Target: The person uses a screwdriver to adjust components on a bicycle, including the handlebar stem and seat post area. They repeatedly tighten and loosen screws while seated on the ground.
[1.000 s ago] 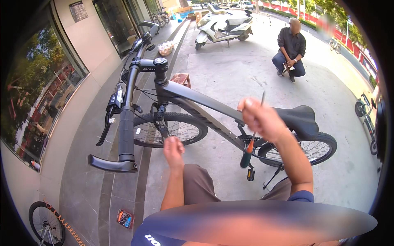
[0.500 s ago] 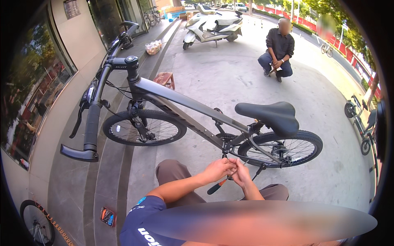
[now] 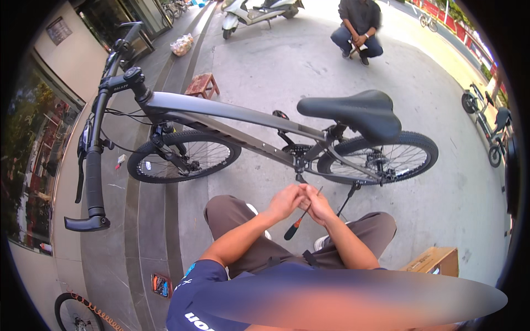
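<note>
I sit in front of a dark grey bicycle [image 3: 221, 118] that stands with its handlebar to the left and saddle [image 3: 353, 113] to the right. Both my hands meet just below its crank area. The fingertips of my left hand [image 3: 286, 202] are pinched together against those of the right; whatever lies between them is too small to make out. My right hand [image 3: 319, 207] is closed around the shaft of a screwdriver [image 3: 292, 228], whose black and orange handle hangs down to the left. A crank arm [image 3: 300, 178] sits just above my fingers.
A kickstand [image 3: 348, 199] props the bicycle right of my hands. Low at left lies a small tool box [image 3: 161, 285]. Behind the frame is a red stool [image 3: 202, 85]; a person [image 3: 359, 33] squats farther back. A cardboard box [image 3: 436, 261] stands at right.
The view has tilted down and shifted, so the bicycle sits higher and the cardboard box shows. My hands are still together, now a little farther below the bicycle frame, with the screwdriver handle hanging more steeply.
</note>
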`<state>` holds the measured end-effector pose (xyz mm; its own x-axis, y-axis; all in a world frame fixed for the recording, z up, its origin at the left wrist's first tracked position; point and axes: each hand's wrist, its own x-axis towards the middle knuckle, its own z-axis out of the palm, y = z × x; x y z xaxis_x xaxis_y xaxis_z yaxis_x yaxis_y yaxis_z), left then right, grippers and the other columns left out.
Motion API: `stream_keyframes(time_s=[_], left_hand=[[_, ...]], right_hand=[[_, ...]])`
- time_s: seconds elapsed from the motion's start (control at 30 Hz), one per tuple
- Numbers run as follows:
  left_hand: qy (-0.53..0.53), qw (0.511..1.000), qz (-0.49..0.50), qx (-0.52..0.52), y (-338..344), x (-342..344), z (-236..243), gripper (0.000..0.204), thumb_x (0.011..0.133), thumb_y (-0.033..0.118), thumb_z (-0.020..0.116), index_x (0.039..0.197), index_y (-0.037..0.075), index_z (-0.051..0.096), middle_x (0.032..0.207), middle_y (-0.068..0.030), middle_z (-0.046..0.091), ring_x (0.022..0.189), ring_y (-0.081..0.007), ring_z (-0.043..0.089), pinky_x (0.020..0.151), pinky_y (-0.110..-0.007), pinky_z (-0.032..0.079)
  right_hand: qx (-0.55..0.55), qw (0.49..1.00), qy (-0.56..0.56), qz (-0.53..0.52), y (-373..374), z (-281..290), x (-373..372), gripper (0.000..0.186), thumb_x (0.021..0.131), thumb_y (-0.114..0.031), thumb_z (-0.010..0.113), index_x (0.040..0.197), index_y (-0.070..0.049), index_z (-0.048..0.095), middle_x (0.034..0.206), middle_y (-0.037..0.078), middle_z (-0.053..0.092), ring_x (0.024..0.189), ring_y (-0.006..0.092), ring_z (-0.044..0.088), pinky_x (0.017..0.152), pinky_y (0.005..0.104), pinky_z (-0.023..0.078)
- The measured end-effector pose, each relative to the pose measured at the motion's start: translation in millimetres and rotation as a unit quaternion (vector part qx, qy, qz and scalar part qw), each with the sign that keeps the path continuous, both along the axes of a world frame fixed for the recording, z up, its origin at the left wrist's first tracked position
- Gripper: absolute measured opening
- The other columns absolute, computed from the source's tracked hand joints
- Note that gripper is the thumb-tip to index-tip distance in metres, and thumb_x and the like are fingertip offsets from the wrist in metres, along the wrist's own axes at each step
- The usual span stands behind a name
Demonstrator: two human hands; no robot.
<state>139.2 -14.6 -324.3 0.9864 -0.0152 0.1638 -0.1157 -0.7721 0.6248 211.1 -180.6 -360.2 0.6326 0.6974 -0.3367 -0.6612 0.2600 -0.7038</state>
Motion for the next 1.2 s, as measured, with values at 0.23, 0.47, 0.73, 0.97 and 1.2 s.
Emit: stream_keyframes(time_s=[0.23,0.47,0.73,0.97,1.2], left_hand=[[0.146,0.788,0.112,-0.588,25,9,-3,0.027,0.106,0.015,0.069,0.128,-0.001,0.067,0.11,-0.0099,0.074,0.092,-0.015,0.071,0.086,-0.029,0.061],[0.166,0.698,0.099,-0.69,14,4,-4,0.029,0.106,0.015,0.068,0.13,-0.002,0.068,0.118,-0.0114,0.074,0.098,-0.0188,0.073,0.086,-0.03,0.062],[0.197,0.714,0.077,-0.668,15,0,-3,0.028,0.105,0.018,0.071,0.124,-0.002,0.072,0.106,-0.0095,0.076,0.09,-0.019,0.071,0.076,-0.034,0.059],[0.198,0.71,0.042,-0.675,16,2,-9,0.028,0.106,0.016,0.069,0.126,-0.003,0.07,0.106,-0.0125,0.076,0.09,-0.0201,0.072,0.08,-0.037,0.061],[0.2,0.764,-0.002,-0.613,19,2,-5,0.025,0.108,0.016,0.066,0.125,-0.002,0.068,0.102,-0.0124,0.077,0.089,-0.0183,0.073,0.08,-0.035,0.061]], right_hand=[[-0.222,0.96,-0.163,0.06,-1,13,4,0.041,0.115,-0.034,0.044,0.14,-0.004,0.058,0.119,0.009,0.072,0.093,0.0168,0.07,0.075,0.0298,0.056],[-0.3,0.879,-0.357,0.102,4,12,-6,0.031,0.11,-0.027,0.054,0.121,0.0,0.064,0.098,0.011,0.078,0.09,0.0252,0.074,0.084,0.0386,0.056],[-0.301,0.879,-0.357,0.099,6,10,-5,0.028,0.109,-0.023,0.053,0.121,0.001,0.063,0.098,0.013,0.079,0.097,0.0268,0.076,0.086,0.0405,0.056],[-0.297,0.882,-0.347,0.117,5,12,-4,0.027,0.108,-0.02,0.054,0.125,0.0,0.062,0.097,0.011,0.078,0.095,0.0253,0.075,0.086,0.0397,0.057],[-0.252,0.906,-0.305,0.146,2,26,-5,0.041,0.103,-0.012,0.058,0.143,-0.004,0.057,0.109,0.01,0.075,0.097,0.0208,0.072,0.09,0.0372,0.057]])
